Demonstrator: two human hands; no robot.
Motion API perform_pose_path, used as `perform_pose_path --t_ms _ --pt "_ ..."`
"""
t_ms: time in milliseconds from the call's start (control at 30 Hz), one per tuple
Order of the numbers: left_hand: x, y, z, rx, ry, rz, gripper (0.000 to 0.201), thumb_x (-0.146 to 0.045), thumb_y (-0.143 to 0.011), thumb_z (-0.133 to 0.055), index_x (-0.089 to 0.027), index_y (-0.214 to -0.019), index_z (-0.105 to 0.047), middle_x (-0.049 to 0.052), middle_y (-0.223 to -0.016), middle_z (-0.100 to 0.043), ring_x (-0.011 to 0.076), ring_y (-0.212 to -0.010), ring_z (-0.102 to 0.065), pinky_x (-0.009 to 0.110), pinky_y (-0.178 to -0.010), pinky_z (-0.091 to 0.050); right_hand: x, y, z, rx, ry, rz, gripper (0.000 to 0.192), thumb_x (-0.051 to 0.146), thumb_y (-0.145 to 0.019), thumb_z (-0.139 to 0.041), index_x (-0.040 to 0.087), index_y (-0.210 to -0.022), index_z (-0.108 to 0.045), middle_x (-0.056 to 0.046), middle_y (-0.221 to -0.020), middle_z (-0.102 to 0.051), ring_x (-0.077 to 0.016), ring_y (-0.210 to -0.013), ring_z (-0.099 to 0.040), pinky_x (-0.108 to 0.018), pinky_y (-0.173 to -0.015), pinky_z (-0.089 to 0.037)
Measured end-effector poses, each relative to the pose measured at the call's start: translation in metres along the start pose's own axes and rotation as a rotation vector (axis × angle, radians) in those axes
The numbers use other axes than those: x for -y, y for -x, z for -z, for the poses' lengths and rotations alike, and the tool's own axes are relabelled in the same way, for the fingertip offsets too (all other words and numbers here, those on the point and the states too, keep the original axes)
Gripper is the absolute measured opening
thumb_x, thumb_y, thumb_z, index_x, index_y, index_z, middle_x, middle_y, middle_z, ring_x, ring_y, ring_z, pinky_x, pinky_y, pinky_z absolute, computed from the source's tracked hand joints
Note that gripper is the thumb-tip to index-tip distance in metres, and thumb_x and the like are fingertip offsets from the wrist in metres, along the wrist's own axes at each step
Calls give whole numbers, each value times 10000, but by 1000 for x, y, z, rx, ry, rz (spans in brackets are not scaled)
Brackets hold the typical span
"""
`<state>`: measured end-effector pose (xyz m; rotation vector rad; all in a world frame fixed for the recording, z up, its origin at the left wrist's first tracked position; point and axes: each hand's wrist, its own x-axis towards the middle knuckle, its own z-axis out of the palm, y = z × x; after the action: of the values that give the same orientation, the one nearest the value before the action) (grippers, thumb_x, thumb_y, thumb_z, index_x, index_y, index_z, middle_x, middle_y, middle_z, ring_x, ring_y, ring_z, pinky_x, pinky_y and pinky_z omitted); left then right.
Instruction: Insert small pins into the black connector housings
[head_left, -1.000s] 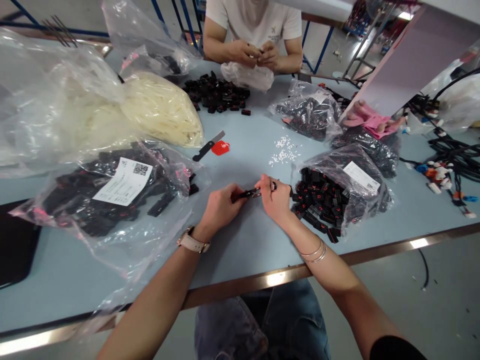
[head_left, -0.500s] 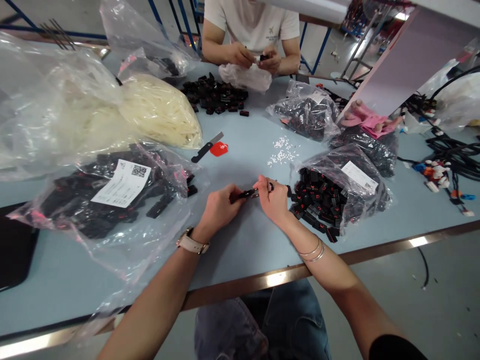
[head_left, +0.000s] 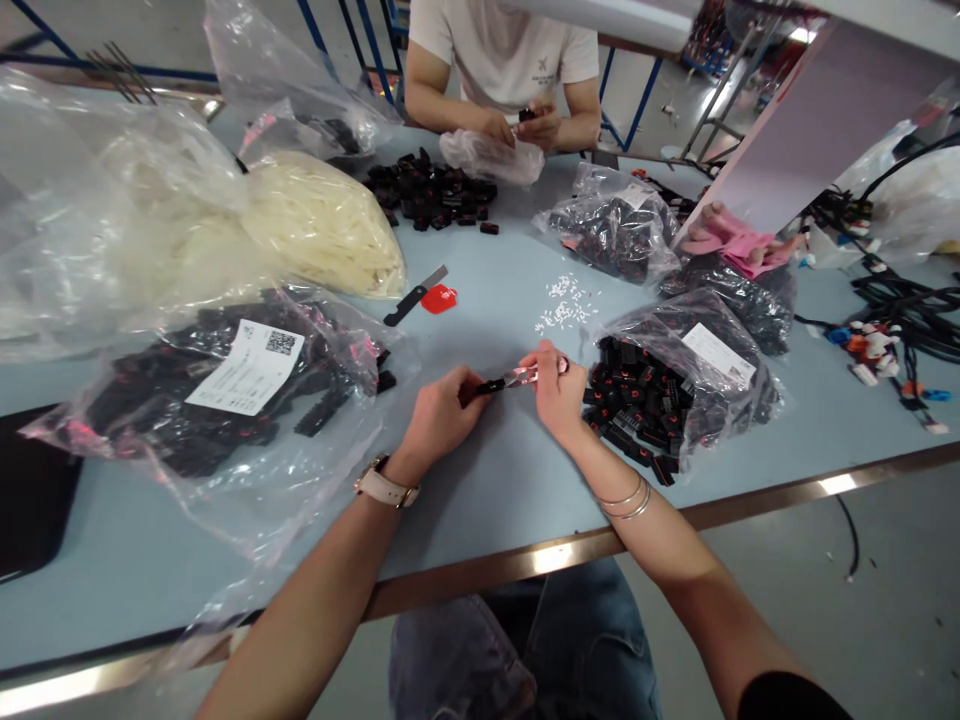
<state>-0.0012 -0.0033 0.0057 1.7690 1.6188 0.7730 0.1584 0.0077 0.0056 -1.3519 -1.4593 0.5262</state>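
Tweezers (head_left: pixel 504 381), slim with a black grip and a shiny metal tip, lie level between my two hands just above the pale blue table (head_left: pixel 480 500). Going left to right: a huge crinkled clear bag (head_left: pixel 97 200) billows at the far left, and beside it a bag of pale cream strands (head_left: pixel 322 225) bulges softly. In front of those, a glossy clear bag of black connectors (head_left: pixel 217 400) lies flat, with a white paper label bearing a QR code. A black-handled blade (head_left: pixel 415 293) and a small red plastic piece (head_left: pixel 439 298) lie on the bare tabletop behind my hands. My left hand (head_left: pixel 439 420) is curled, thumb and fingertips pinching the black end of the tweezers; a light strap watch sits on that wrist. My right hand (head_left: pixel 559 390) is closed on the metal tip, fingers bunched tight around it; whether a small part sits there I cannot tell. Thin metal bangles ring that wrist. Behind it, tiny white pieces (head_left: pixel 566 300) are scattered like grains. Just beside my right hand, an open bag of blocky black housings with red inserts (head_left: pixel 652 400) spills towards the table's steel-edged rim. Across the table another person's hands (head_left: pixel 517 125) work over a crumpled clear bag.
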Motion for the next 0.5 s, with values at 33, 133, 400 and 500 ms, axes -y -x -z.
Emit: perform_pose_path --t_ms 33,133,400,500 --pt "-1 0 0 -30 51 12 135 -302 -688 -585 -223 -781 -528 -17 -658 -594 150 -598 -534 278 -606 -408 -2 0 0 -29 -32 -22 533 445 -948 -275 181 -671 -646 -21 -568 -642 -120 -521 -594 -232 -545 -458" --pt "-2 -2 2 -144 360 91 215 -309 -677 -562 -227 -863 -491 -52 -588 -505 126 -527 -473 255 -533 -377 -6 -2 0 -74 -78 -58 528 466 -937 -296 180 -657 -640 -14 -548 -625 -118 -506 -579 -232 -512 -452" --pt "3 -10 18 -584 1128 390 203 -232 -710 -450 -217 -627 -265 -77 -511 -211 60 -395 -218 209 -378 -234 -3 -6 3 -90 -121 -85 528 481 -925 -323 164 -647 -642 -12 -539 -610 -104 -480 -553 -242 -527 -447" --pt "4 -12 19 -742 1160 369 134 -165 -723 -453 -217 -714 -330 -75 -578 -380 52 -456 -401 189 -455 -352 -3 -9 4 -110 -125 -96 527 486 -925 -327 162 -653 -642 -14 -567 -627 -111 -508 -573 -250 -560 -456"
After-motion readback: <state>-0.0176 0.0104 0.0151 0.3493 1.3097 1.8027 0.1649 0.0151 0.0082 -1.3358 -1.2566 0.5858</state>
